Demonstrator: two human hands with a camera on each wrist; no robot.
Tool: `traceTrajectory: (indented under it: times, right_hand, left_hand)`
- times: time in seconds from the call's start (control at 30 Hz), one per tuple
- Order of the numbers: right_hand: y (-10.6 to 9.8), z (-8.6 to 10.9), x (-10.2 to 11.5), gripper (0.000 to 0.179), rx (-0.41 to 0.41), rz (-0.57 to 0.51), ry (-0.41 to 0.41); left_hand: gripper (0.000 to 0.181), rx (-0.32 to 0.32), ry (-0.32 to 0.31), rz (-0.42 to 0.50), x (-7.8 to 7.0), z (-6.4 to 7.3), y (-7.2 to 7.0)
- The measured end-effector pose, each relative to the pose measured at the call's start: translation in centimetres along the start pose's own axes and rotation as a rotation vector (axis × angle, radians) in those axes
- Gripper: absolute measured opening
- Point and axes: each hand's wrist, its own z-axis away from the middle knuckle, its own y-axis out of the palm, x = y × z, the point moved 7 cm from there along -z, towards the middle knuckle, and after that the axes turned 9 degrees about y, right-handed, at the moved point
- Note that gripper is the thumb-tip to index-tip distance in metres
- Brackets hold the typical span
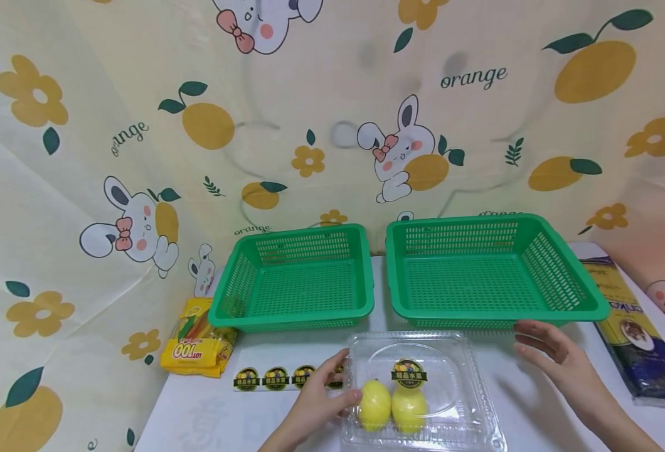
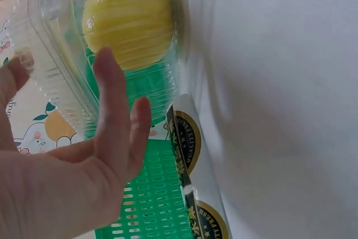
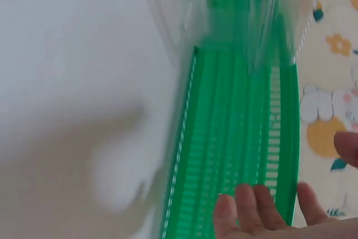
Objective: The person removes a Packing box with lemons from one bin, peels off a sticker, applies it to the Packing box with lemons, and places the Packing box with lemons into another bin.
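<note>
A clear plastic clamshell box [image 1: 445, 383] with its lid down stands in front of me. Inside are two yellow fruits [image 1: 374, 406], and a round black-and-gold sticker [image 1: 409, 374] is on the lid. My left hand [image 1: 318, 402] is at the box's left edge, thumb by the top rim and loosely bent fingers along the side; the left wrist view shows these fingers [image 2: 109, 99] in front of the clear wall. To the right of the box, my right hand [image 1: 561, 364] is apart from it, fingers spread, near the front rim of the right green basket [image 1: 502, 316].
A second green basket [image 1: 298, 321] stands at the back left. Beside it lies a yellow snack packet [image 1: 194, 348]. A strip of round stickers [image 1: 276, 378] lies left of the box, partly behind my left hand. A gold-and-blue bag [image 1: 637, 339] lies at the right; a patterned cloth [image 1: 310, 94] hangs behind.
</note>
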Motion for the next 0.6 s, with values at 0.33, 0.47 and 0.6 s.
traceTrajectory:
  times: [0.33,0.47,0.6]
  right_hand:
    - [-4.2,-0.3,-1.2,0.047,-0.151,-0.337,0.000]
    - [-5.1,-0.6,-1.5,0.043,-0.219,-0.437,-0.014]
    - [-5.7,-1.1,-2.0,0.040,-0.286,-0.483,-0.005]
  left_hand:
    - [0.090,0.050,0.016,0.042,0.4,0.5,0.4]
    - [0.090,0.058,0.007,0.134,0.3,0.7,0.7]
    - [0.088,0.054,0.023,0.139,0.0,0.7,0.7]
